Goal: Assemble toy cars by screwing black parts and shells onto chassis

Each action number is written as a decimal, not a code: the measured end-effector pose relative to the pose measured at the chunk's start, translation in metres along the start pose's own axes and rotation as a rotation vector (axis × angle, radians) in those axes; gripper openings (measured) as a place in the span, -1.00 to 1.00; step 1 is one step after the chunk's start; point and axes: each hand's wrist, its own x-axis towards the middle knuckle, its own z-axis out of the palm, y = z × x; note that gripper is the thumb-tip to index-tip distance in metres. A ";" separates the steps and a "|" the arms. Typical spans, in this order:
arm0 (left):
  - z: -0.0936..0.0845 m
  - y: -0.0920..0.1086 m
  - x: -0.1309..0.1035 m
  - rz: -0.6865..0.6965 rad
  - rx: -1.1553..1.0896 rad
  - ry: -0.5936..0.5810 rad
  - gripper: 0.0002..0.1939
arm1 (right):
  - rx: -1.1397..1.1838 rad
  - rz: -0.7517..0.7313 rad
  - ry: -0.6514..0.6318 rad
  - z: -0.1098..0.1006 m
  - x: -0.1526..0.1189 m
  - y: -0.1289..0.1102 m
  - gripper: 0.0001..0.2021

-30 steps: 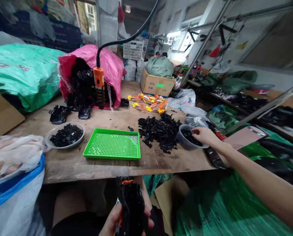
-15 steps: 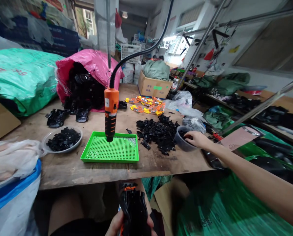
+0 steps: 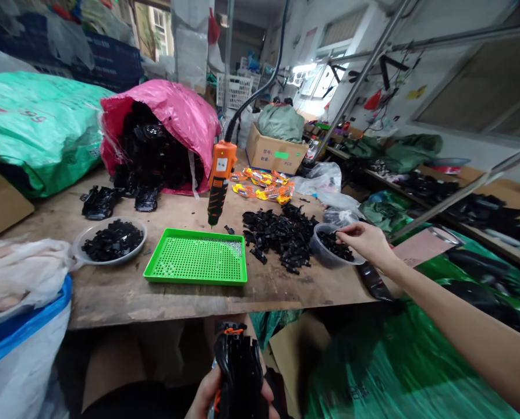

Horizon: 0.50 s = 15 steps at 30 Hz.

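Fingers of the right hand [image 3: 368, 240] bend over a clear tub [image 3: 324, 255] of small black parts near the table's [image 3: 281, 295] right edge; whether they pinch one cannot be told. Left hand [image 3: 206, 391] grips a black shell [image 3: 241, 372] before the front edge.

Shell: black plastic, high gloss [image 3: 241, 378].
Right-hand tub [image 3: 322, 251]: translucent plastic, smooth.
Tray [image 3: 194, 281]: green plastic, perforated base.
Power driver [image 3: 221, 169]: orange plastic housing, black grip.
Pink sack [image 3: 172, 99]: plastic sheeting, shiny, creased.
Carton [image 3: 268, 156]: brown cardboard, matt.
Worktop [image 3: 286, 291]: wood, worn, matt.
Slanting pole [image 3: 364, 75]: metal, dull sheen.
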 end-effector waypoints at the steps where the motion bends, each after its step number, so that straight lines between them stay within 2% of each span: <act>1: 0.000 -0.001 0.000 0.010 -0.010 -0.004 -0.20 | 0.032 -0.020 -0.017 0.003 -0.006 -0.008 -0.76; 5: 0.005 -0.004 0.001 0.016 -0.119 -0.022 -0.25 | 0.154 -0.129 -0.184 0.026 -0.038 -0.046 -0.60; 9: 0.009 -0.004 0.001 -0.012 -0.158 -0.067 -0.24 | 0.162 -0.244 -0.435 0.060 -0.072 -0.076 -0.69; 12: 0.006 -0.007 0.001 -0.031 -0.177 -0.086 -0.19 | 0.102 -0.318 -0.538 0.082 -0.088 -0.085 -0.79; 15: 0.004 -0.014 0.003 0.044 -0.261 -0.077 -0.26 | 0.074 -0.359 -0.567 0.097 -0.095 -0.086 -0.82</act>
